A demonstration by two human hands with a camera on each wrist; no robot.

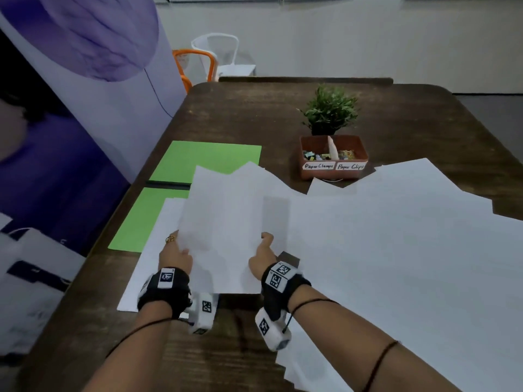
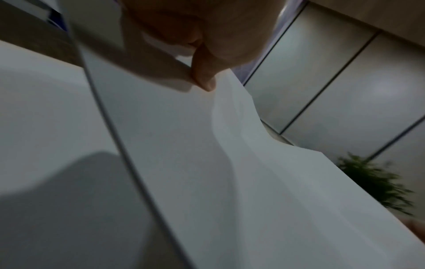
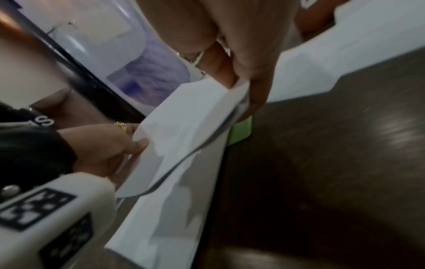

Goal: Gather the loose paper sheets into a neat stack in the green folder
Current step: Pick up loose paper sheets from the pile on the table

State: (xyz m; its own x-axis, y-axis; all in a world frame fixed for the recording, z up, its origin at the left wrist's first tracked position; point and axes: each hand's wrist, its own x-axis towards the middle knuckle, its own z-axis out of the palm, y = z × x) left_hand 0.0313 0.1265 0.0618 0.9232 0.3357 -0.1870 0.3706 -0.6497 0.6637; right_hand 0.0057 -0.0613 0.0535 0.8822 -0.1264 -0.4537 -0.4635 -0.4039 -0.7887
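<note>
Both forearms reach in from the near edge of the dark wooden table (image 1: 283, 114), each wrist strapped with a tagged camera block. Farthest left, the green folder (image 1: 206, 159) lies open and flat, its lower half partly covered by a white sheet. Next, the left hand (image 1: 174, 257) pinches the left edge of a small bundle of sheets (image 1: 223, 219), thumb on top and fingers underneath; the right hand (image 1: 263, 254) grips the opposite edge the same way, so the bundle hangs raised between them, just right of the folder. Its top edges are uneven and it sags in the middle, so the paper is light, limp and prone to sliding sheet over sheet; it likely handles best held at both side edges and tapped square. To the right, loose sheets (image 1: 396, 236) sprawl over the table, overlapping. Behind them stand a brown clip tray (image 1: 334, 171) and a small potted plant (image 1: 329, 108).
</note>
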